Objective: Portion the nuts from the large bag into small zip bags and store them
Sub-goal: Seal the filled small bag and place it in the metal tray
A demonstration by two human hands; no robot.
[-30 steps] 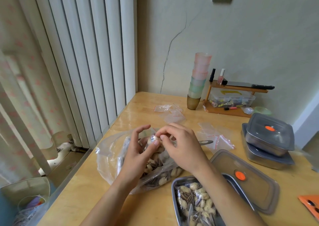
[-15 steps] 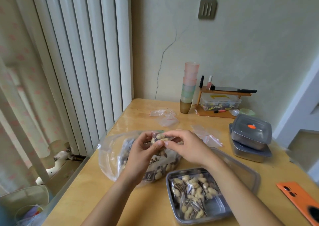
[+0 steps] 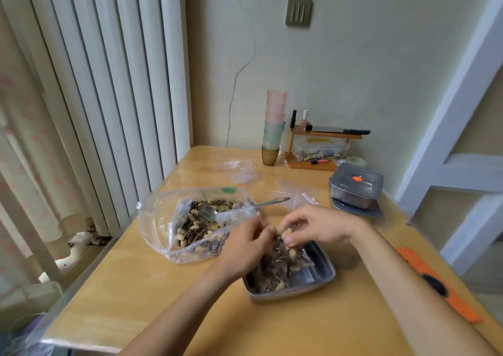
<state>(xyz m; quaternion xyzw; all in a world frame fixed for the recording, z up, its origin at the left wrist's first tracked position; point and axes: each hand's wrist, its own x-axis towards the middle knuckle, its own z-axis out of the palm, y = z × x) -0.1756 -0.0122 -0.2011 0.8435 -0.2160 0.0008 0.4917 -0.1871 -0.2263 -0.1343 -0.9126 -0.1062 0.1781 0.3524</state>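
A small zip bag [image 3: 293, 253] filled with nuts is held by its top edge just above an open steel tray [image 3: 324, 276], near the counter's [image 3: 152, 287] front edge. The right hand [image 3: 322, 227] is closed on it — thumb and fingertips pinched together on the bag's upper right corner. The left hand [image 3: 243, 246] is blurred, but its grip is seen curled onto the bag's left side. More filled bags are lying in the tray below.

Just left of the tray the large bag [image 3: 160, 219] is spread open on the counter, with peanuts and striped seeds inside and a metal spoon [image 3: 245, 207] resting in its mouth — handle pointing right. Empty zip bags [image 3: 241, 169] are scattered behind it. Two lidded steel containers [image 3: 356, 189] are stacked at the right, and a tower of plastic cups [image 3: 275, 127] stands by the wall.
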